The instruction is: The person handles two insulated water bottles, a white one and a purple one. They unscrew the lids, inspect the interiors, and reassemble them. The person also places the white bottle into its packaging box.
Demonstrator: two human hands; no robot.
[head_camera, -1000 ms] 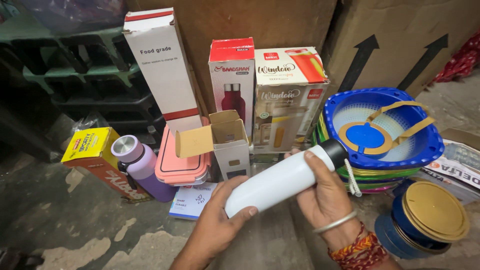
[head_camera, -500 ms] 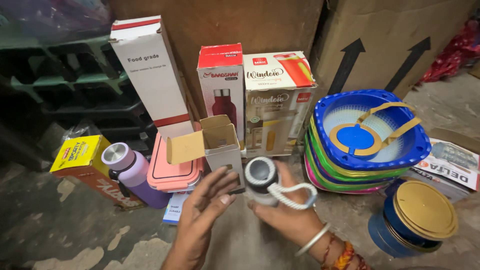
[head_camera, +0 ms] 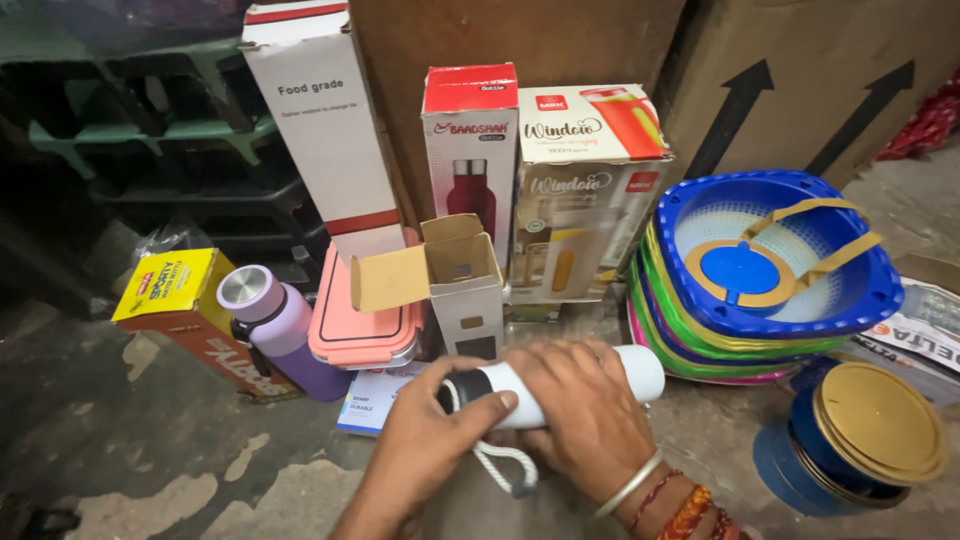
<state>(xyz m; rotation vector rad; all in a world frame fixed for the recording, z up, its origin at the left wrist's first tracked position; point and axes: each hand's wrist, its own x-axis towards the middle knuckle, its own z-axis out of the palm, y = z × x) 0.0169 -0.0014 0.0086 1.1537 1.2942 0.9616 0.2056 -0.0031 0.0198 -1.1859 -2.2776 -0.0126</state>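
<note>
Soft, even light falls from above and the front, leaving the boxes and hands bright while the stacked green crates [head_camera: 130, 140] at upper left sink into deep shadow. Focus is sharp at centre, and the wide lens bends upright edges outward near the borders. A faint sheen sits on the purple bottle's metal cap [head_camera: 243, 287].

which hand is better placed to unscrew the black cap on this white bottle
Probably the left hand: its fingers already rest on the black cap of the white bottle, which lies sideways. The right hand wraps the body, well placed to steady it.
</note>
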